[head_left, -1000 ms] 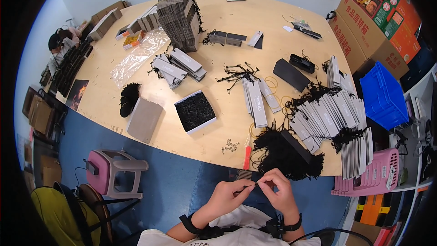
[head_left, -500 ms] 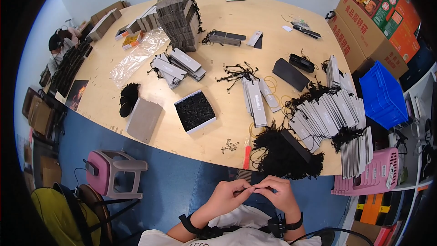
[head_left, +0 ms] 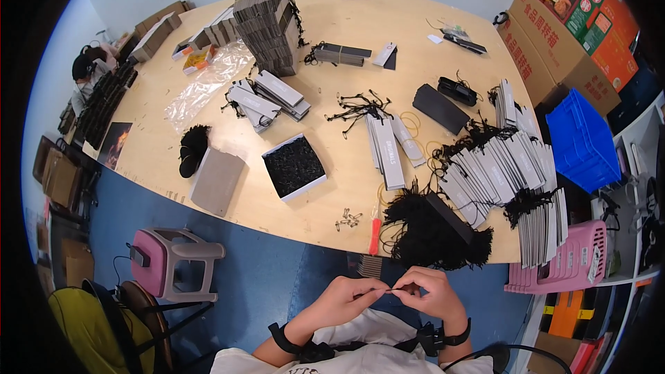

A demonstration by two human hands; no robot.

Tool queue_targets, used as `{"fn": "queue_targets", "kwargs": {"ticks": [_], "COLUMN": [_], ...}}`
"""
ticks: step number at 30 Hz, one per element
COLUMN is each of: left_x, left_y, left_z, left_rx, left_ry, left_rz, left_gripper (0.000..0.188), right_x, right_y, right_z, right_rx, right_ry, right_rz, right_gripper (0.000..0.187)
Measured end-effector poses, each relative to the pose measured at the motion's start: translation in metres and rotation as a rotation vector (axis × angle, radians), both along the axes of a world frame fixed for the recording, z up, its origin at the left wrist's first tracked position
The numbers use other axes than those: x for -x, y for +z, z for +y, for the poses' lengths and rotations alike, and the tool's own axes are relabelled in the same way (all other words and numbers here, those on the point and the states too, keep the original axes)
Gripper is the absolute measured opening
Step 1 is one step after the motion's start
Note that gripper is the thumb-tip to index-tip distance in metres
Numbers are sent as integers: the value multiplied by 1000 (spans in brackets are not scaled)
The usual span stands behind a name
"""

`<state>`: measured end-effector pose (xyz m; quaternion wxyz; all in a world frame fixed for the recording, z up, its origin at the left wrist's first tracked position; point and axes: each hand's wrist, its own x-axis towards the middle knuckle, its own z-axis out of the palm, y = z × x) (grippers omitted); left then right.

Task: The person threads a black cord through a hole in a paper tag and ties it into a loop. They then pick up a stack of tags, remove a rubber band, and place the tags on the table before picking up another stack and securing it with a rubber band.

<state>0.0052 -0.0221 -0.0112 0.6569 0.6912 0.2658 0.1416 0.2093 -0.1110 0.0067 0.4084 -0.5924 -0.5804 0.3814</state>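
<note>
In front of my body, just off the table's near edge, my left hand [head_left: 350, 298] and my right hand [head_left: 433, 296] meet fingertip to fingertip. Both are closed in a pinch around something thin and dark, too small to name. On the table nearest my hands lies a heap of black strings [head_left: 429, 239] with a dark tag strip on top. A red-handled tool [head_left: 375, 235] is beside that heap, its tip pointing away from me. Small metal safety pins [head_left: 348, 219] are scattered to the left of it.
Strung grey tags [head_left: 495, 173] fan out at the right, beside a blue crate [head_left: 582, 140]. A white box of small black pieces [head_left: 296, 166] sits mid-table near a grey-brown box [head_left: 217, 181]. Behind stand banded tag stacks [head_left: 267, 34]. A pink stool [head_left: 173, 263] is on the floor; another person [head_left: 93, 73] sits far left.
My hands have drawn slightly apart, the right one moving a little to the right, and a dark sliver now shows between the fingertips. The view has shifted slightly; things on the table look unmoved.
</note>
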Motion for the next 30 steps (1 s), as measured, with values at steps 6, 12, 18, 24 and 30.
{"fn": "queue_targets", "kwargs": {"ticks": [6,12,18,24,30], "left_x": [2,6,16,24,18], "left_y": [11,12,6,-8,-29], "left_z": [8,14,18,16,9], "left_rx": [15,-33,-145,115,87], "left_ry": [-130,-246,-130,18,105], "left_rz": [-18,-30,51,-82,-142], "left_gripper": [29,33,25,20,19], "right_x": [-6,-8,-14,-26,-38], "right_y": [1,5,9,-3,-22], "right_z": [-3,-5,-8,-23,-36], "right_rx": [11,-38,-40,24,103], "right_ry": [35,90,-8,-116,-193], "right_rz": [-15,-1,-93,-57,-32], "right_gripper": [10,8,9,9,8]}}
